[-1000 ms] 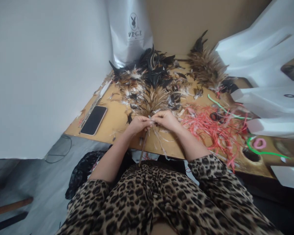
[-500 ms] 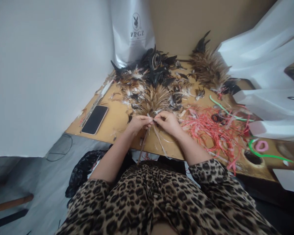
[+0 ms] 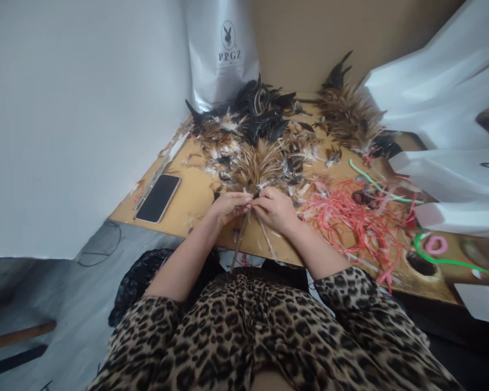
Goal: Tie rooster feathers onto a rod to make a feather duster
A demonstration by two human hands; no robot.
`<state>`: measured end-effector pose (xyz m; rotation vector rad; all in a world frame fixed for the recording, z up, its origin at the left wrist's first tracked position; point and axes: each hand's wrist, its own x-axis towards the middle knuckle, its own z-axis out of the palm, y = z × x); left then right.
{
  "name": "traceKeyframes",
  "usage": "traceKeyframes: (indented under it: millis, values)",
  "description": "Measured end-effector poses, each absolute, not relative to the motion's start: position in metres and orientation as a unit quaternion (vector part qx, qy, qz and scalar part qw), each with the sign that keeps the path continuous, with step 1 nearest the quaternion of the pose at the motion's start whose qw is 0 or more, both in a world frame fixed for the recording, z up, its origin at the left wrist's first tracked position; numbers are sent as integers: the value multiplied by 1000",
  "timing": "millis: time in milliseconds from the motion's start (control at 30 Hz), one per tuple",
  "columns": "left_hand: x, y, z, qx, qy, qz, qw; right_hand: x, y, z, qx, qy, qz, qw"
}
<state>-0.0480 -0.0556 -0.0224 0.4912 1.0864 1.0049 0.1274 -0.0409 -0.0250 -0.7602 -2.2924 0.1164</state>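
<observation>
My left hand [image 3: 225, 207] is closed at the base of a feather duster, whose brown feathers [image 3: 257, 160] fan out away from me on the table. Below the fingers, its thin stick [image 3: 239, 241] slants down toward my lap. My right hand [image 3: 277, 208] pinches at the same spot, fingertips against those of the left. A pale plastic strip [image 3: 268, 239] trails from beneath the right hand toward the table edge. The exact grip on the strip is partly hidden by the fingers.
Black and brown loose feathers [image 3: 264, 125] lie behind the duster. Tangled red strips [image 3: 358, 222] are to the right, a phone [image 3: 158, 199] to the left. Another feather bundle [image 3: 348, 114] rests back right. A printed bag [image 3: 226, 76] stands behind; the table has a hole [image 3: 421, 263].
My right hand has turned slightly and shifted a little left and down, its fingers curling more. The left hand stays at the duster's base.
</observation>
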Motion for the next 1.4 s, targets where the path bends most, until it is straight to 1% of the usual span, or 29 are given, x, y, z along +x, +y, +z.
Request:
traceKeyframes:
  millis: [67, 100, 200, 267, 367, 433, 600, 800, 1000, 1100, 1200, 1300, 1400]
  values:
    - [-48, -56, -24, 223, 494, 455, 706, 128, -41, -24, -284, -890, 62, 350]
    - [-49, -57, -25, 227, 496, 458, 702, 128, -40, -23, -277, -887, 94, 356]
    - [-51, -57, -29, 258, 488, 460, 696, 129, -35, -23, -276, -836, 255, 400]
    - [-52, -57, -31, 290, 480, 453, 693, 128, -31, -23, -316, -768, 371, 416]
    - [-53, -57, -32, 328, 483, 441, 682, 126, -28, -26, -387, -679, 511, 358]
    - [-52, -57, -31, 338, 494, 439, 670, 124, -28, -28, -405, -646, 561, 324]
    - [-48, -57, -28, 344, 521, 443, 644, 121, -28, -34, -392, -641, 576, 322]
    - [-51, -53, -25, 374, 537, 426, 624, 118, -29, -36, -376, -710, 451, 388]
    - [-51, -57, -23, 405, 527, 403, 629, 115, -30, -41, -387, -694, 461, 395]
    - [-47, -62, -19, 396, 507, 421, 640, 114, -27, -42, -397, -688, 453, 405]
    - [-45, -66, -18, 383, 481, 452, 646, 114, -26, -42, -416, -659, 487, 395]
    - [-44, -70, -25, 397, 494, 488, 601, 113, -26, -42, -434, -604, 542, 391]
    - [-43, -76, -33, 438, 544, 531, 480, 112, -27, -42, -447, -562, 562, 411]
